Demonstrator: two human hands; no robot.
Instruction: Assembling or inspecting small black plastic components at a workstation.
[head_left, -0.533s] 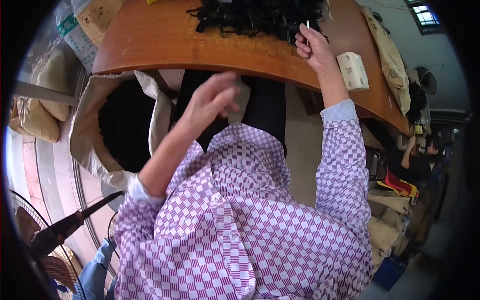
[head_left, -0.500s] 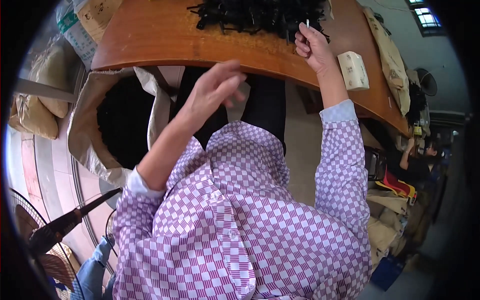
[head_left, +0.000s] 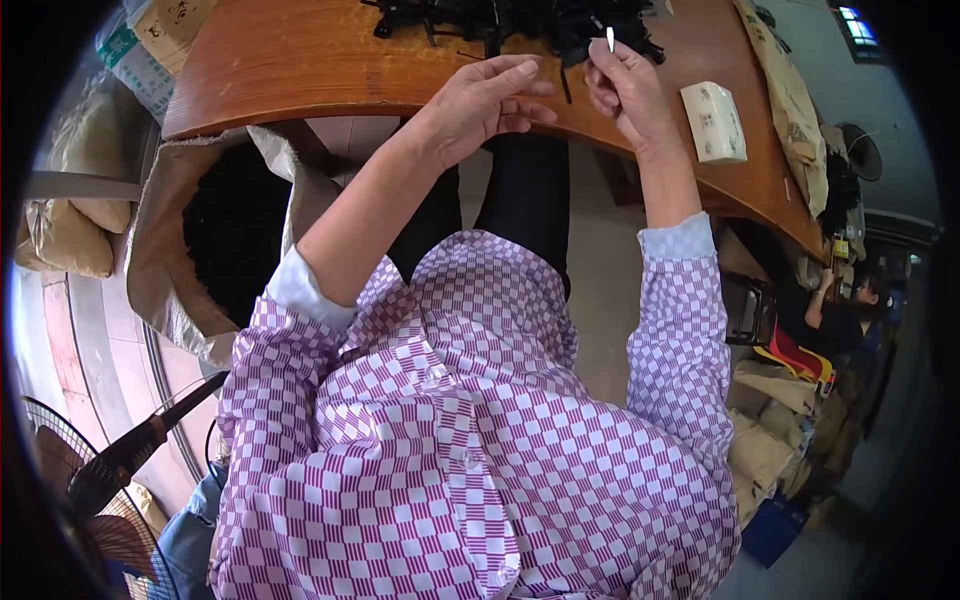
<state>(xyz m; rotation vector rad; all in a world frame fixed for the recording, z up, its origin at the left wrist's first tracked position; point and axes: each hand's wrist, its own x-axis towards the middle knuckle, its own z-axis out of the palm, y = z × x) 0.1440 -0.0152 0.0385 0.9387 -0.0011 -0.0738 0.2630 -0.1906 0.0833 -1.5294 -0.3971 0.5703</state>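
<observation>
The left forearm (head_left: 365, 220) slants forward and inward to the left hand (head_left: 480, 105), its fingers loosely parted and pointing rightward, while the right forearm (head_left: 670, 190) reaches almost straight ahead to the right hand (head_left: 632, 95), curled in a pinch

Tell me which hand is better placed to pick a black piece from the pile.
Probably the left hand: it looks open and empty near the table. The right hand is closer to the black pile but holds a small pale object.

Wearer's two hands (head_left: 478, 108) (head_left: 632, 98), one white packet (head_left: 713, 122), one fan (head_left: 125, 525)
</observation>
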